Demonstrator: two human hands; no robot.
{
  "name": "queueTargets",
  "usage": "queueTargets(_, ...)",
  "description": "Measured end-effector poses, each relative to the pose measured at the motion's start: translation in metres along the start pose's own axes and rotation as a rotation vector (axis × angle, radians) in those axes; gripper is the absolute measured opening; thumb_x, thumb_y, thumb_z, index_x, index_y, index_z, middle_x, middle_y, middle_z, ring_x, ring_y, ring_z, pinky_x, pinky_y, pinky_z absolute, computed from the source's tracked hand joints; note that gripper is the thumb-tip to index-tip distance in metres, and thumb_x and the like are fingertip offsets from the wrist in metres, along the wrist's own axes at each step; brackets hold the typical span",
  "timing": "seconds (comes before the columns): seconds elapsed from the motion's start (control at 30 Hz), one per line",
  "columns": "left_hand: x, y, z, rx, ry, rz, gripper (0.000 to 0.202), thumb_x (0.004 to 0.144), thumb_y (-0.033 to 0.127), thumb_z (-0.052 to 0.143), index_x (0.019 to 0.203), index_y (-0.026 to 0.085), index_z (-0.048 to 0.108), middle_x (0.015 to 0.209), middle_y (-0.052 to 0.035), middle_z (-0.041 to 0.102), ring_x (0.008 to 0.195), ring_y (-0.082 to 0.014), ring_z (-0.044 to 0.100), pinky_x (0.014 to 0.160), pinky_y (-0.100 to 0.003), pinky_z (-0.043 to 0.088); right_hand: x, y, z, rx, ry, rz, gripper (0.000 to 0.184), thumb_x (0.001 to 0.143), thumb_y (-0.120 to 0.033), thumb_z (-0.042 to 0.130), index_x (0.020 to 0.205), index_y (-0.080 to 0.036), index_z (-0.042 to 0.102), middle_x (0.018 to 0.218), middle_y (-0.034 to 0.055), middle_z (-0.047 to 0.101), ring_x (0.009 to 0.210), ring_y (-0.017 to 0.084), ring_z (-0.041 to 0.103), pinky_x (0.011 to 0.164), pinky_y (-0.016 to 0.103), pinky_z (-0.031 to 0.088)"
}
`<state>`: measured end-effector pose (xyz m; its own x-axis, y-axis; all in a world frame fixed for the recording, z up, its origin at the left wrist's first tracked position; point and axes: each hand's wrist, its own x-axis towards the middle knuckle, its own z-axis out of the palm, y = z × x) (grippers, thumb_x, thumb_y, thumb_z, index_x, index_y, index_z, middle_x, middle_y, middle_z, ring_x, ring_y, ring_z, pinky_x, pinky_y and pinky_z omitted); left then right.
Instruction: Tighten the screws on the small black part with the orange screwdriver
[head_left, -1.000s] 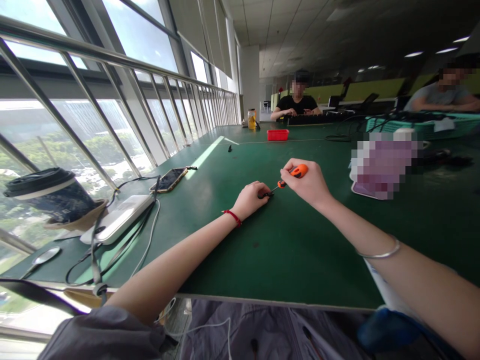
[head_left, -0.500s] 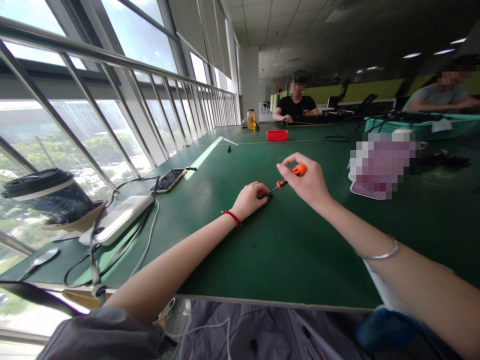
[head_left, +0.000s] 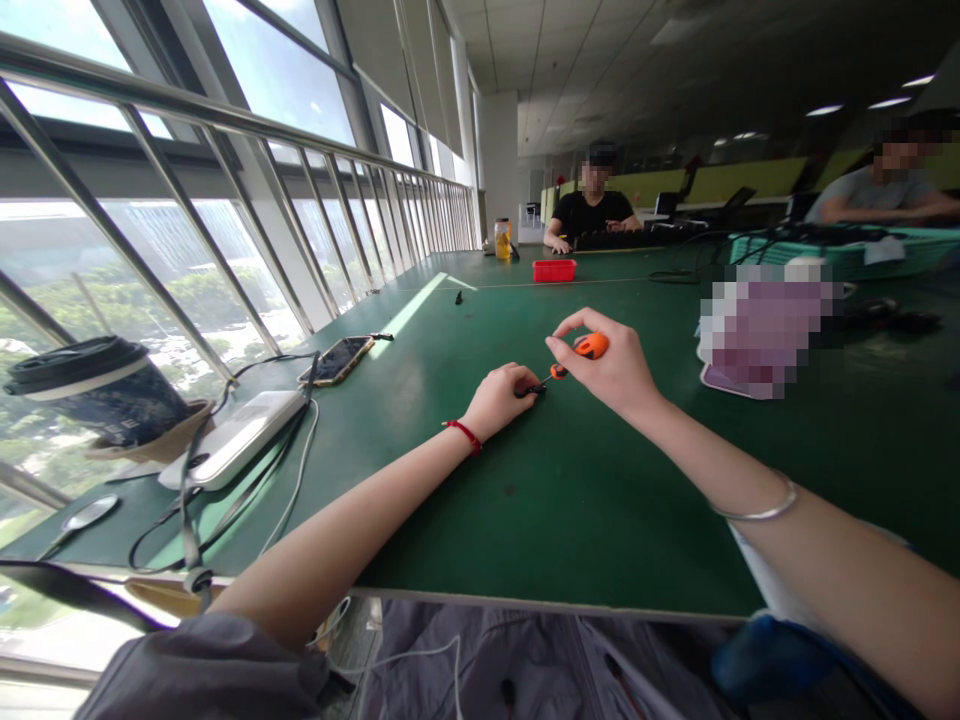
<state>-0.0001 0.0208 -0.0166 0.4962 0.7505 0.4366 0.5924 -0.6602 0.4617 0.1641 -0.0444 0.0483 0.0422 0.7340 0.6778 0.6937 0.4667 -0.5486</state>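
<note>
The small orange-handled screwdriver sits in the right hand, its handle pinched between thumb and curled fingers, its thin shaft slanting down and left to a small black part on the green table top. That part lies under the fingertips of the left hand, which is closed over it and presses it to the table, just beside the right hand. Both forearms reach forward from the near edge, the left with a red string bracelet, the right with a thin silver bangle, wrists low above the surface.
</note>
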Motion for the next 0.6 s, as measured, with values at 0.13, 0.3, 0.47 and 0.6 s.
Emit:
queueTargets(0.13, 0.0005, -0.0008, 0.0009, -0.031, 0.018, -0.011, 0.017, 0.07, 0.011, 0.061, 0.085, 0.015, 0.066, 0.081, -0.0018, 0.064, 0.071, -0.0127, 0.06, 0.07, -0.025, 0.05, -0.0005, 0.001, -0.0002, 0.017, 0.023, -0.015, 0.023, 0.07, -0.035, 0.058, 0.09, -0.023, 0.057, 0.067, -0.001, 0.057, 0.056, 0.015, 0.051, 0.057, 0.027, 0.038)
queueTargets(0.3, 0.0012, -0.0027, 0.003, -0.063, 0.03, -0.073, 0.014, 0.068, 0.012, 0.063, 0.081, 0.015, 0.066, 0.076, -0.0012, 0.066, 0.069, -0.0124, 0.06, 0.068, -0.024, 0.05, 0.0001, 0.0025, 0.0001, -0.034, 0.053, 0.008, 0.035, 0.07, -0.041, 0.06, 0.099, -0.023, 0.054, 0.063, -0.003, 0.054, 0.056, 0.016, 0.051, 0.056, 0.027, 0.037)
queueTargets(0.47, 0.0019, -0.0026, 0.0019, -0.116, 0.029, -0.126, 0.013, 0.068, 0.013, 0.063, 0.08, 0.015, 0.067, 0.075, -0.0011, 0.067, 0.068, -0.0122, 0.06, 0.066, -0.023, 0.05, 0.0007, 0.0006, 0.0002, 0.017, 0.009, 0.029, 0.022, 0.075, -0.044, 0.056, 0.08, -0.023, 0.057, 0.061, -0.0013, 0.054, 0.055, 0.015, 0.049, 0.058, 0.027, 0.038)
queueTargets(0.6, 0.0029, -0.0028, 0.0013, -0.143, 0.041, -0.166, 0.016, 0.065, 0.008, 0.063, 0.08, 0.014, 0.067, 0.075, -0.0014, 0.068, 0.068, -0.0121, 0.06, 0.067, -0.023, 0.051, 0.0005, 0.0026, 0.0019, 0.058, 0.032, 0.011, 0.027, 0.07, -0.033, 0.059, 0.095, -0.023, 0.055, 0.068, -0.0021, 0.055, 0.056, 0.015, 0.05, 0.058, 0.027, 0.039)
